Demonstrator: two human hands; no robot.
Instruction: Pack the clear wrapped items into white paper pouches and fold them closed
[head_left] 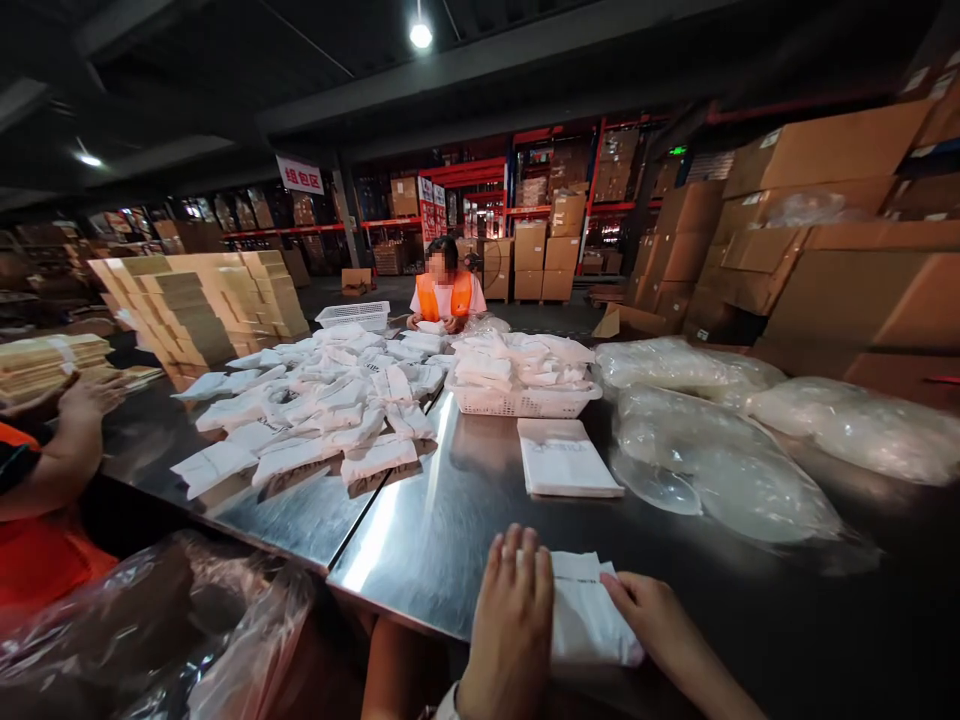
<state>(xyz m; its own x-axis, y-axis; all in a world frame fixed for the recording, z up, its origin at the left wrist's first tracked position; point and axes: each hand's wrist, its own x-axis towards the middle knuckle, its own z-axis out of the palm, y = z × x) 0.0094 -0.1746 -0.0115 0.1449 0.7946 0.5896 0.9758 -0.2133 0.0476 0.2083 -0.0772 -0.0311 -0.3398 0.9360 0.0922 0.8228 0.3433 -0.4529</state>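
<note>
At the near table edge lies a white packet [589, 605] with a line of dark print across its upper part. My left hand [514, 615] rests along its left side, fingers stretched out and flat. The right side of the packet is pinched by my right hand [656, 620], thumb on top and the other fingers mostly hidden. Just beyond is a neat stack of flat white bags [568, 457]. Behind that stack, a white plastic basket [525, 402] is heaped with white packets.
Many loose white packets [322, 410] cover the left of the metal table [405, 540]. Clear plastic bags [720, 450] with pale contents lie right. A co-worker in an orange vest [450, 293] sits opposite; another person's hands [90, 395] are left. Cartons [862, 290] rise at right.
</note>
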